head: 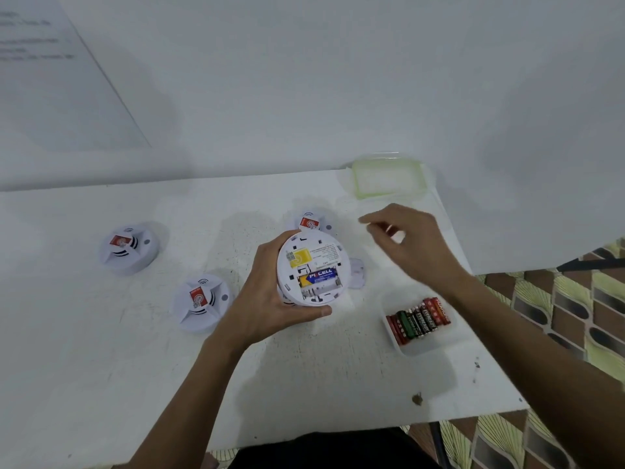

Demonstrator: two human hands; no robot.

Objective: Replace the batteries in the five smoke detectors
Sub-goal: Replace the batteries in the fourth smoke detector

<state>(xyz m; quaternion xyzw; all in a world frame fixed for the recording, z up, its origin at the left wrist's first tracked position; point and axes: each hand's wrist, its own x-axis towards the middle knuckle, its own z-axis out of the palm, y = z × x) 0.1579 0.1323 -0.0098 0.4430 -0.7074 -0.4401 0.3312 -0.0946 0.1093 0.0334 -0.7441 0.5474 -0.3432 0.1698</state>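
Note:
My left hand point(270, 292) grips a white round smoke detector point(313, 269) turned back side up, its battery bay uncovered with one blue-and-yellow battery point(318, 276) inside. My right hand point(411, 238) hovers to the right above the table, fingers loosely curled and blurred; whether it holds something is unclear. A small clear cover point(356, 273) lies just right of the held detector. Three more detectors rest on the table: one at far left point(128, 248), one nearer point(201, 301), one behind the held unit point(313, 223). A white tray point(421, 346) holds several red, green and black batteries point(419, 319).
A pale green container lid point(389, 176) lies at the table's back right corner. The white table point(101, 367) ends at right near the tray, with patterned floor point(558, 299) beyond. A white wall stands close behind. A small brown speck point(417, 398) sits near the front edge.

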